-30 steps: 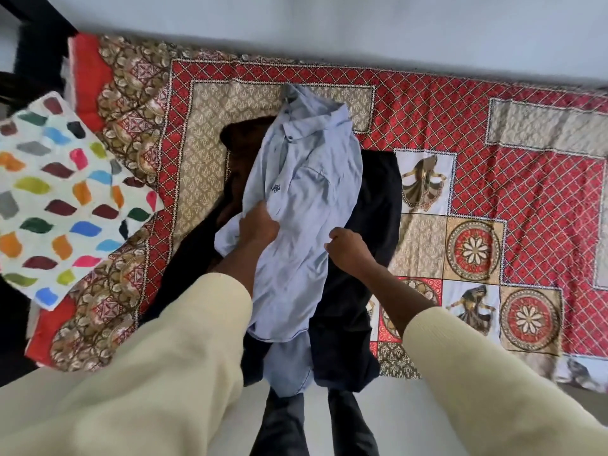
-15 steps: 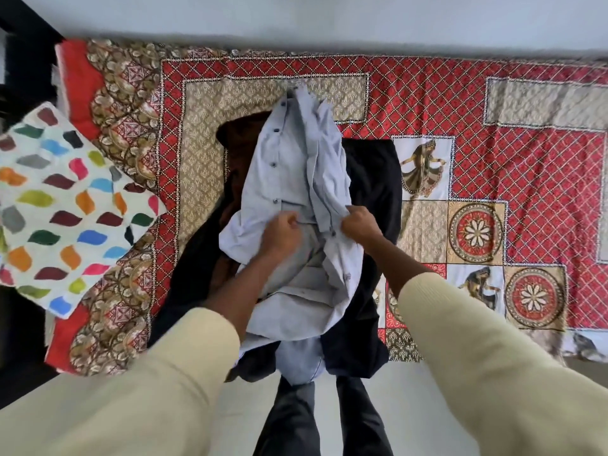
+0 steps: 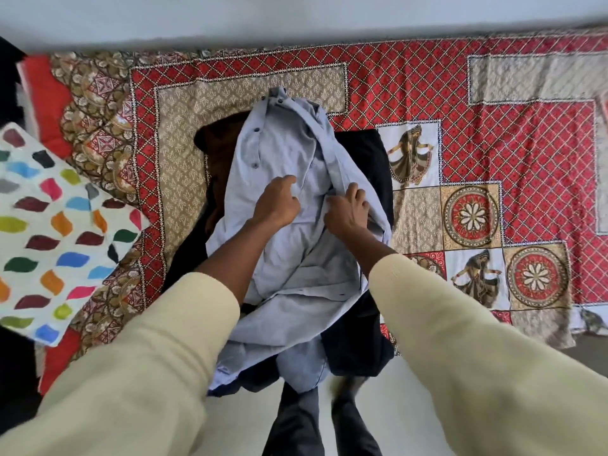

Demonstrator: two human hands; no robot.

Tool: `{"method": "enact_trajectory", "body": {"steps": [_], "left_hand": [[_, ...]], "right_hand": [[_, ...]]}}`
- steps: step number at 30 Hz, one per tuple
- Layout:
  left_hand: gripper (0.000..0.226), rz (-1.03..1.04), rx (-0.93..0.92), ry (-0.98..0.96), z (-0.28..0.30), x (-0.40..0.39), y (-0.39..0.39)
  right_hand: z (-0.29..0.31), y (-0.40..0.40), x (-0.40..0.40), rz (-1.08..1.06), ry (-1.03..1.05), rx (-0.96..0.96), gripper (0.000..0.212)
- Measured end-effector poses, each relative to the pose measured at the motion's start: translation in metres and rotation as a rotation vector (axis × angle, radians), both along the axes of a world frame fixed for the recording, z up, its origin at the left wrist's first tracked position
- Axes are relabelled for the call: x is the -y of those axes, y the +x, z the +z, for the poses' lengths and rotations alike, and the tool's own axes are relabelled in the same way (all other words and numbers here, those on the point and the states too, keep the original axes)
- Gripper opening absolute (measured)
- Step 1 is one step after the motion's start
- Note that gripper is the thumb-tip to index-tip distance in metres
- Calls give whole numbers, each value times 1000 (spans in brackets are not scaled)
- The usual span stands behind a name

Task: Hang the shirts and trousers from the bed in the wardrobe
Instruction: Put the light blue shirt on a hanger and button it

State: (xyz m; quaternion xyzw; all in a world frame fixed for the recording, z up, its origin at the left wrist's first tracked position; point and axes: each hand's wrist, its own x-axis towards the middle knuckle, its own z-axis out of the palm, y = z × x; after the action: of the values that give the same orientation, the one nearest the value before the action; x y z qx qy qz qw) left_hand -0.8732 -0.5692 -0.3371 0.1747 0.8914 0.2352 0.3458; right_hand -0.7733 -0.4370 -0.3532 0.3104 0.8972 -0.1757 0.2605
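Light blue shirt — centre of the frame, lying open and rumpled on top of dark garments on the bed; collar toward the upper centre, hem trailing over the bed's near edge at lower centre. Dark buttons visible along the left placket.

Left hand — centre, reaching in from the lower left with forearm bare and cream sleeve pushed up; fingers curled, pinching the shirt fabric near its middle.

Right hand — just right of centre, entering from the lower right; back of the hand up, fingers bent down onto the shirt's right front edge, gripping a fold of it. The two hands sit close together, not touching.

Bedspread — red lattice with beige panels, dancer figures and flower roundels, filling the upper and right frame.

Pillow — white with coloured leaf shapes, at the left edge.

Person's legs in dark trousers — bottom centre, on a pale floor.
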Motion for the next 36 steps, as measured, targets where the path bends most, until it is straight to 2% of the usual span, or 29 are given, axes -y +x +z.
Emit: {"method": "enact_trajectory", "body": {"steps": [3, 5, 8, 10, 12, 13, 15, 18, 21, 24, 26, 28, 30, 32, 36], "left_hand": [[51, -53, -54, 5, -7, 7, 5], [50, -70, -89, -4, -9, 12, 5], [49, -74, -138, -26, -6, 20, 8], [51, -89, -200, -31, 2, 18, 11], [56, -131, -305, -21, 20, 10, 17], [60, -155, -361, -19, 32, 3, 19], [72, -197, -440, -29, 52, -13, 19], [83, -288, -583, 19, 89, -36, 21], [78, -396, -638, 72, 136, -57, 30], [45, -454, -750, 127, 185, -66, 57], [32, -396, -854, 210, 212, -66, 82], [31, -312, -943, 254, 245, -65, 123], [40, -213, -1035, 275, 290, -65, 162], [41, -86, -1112, 329, 338, -63, 202], [27, 105, -1028, 508, 438, -53, 273]], "right_hand": [[-21, -8, -8, -53, -19, 134, 38], [-24, -7, -15, -59, -45, 147, 43], [-12, -3, -24, -162, -49, -108, 34], [8, -2, -26, -337, -64, -285, 22], [36, 4, -26, -481, -147, -420, 15], [50, 7, -26, -497, -187, -481, 17], [76, 14, -31, -453, -259, -579, 24], [121, 37, -40, -249, -264, -671, 31], [168, 72, -48, -22, -191, -756, 27], [227, 119, -55, 70, -152, -890, 27], [270, 151, -63, 43, -100, -981, 26], [319, 192, -71, 24, -2, -1020, 24], [363, 228, -78, -10, 41, -976, 17], [402, 267, -83, 9, 196, -914, 15], [473, 331, -87, 23, 611, -929, 22]]}}
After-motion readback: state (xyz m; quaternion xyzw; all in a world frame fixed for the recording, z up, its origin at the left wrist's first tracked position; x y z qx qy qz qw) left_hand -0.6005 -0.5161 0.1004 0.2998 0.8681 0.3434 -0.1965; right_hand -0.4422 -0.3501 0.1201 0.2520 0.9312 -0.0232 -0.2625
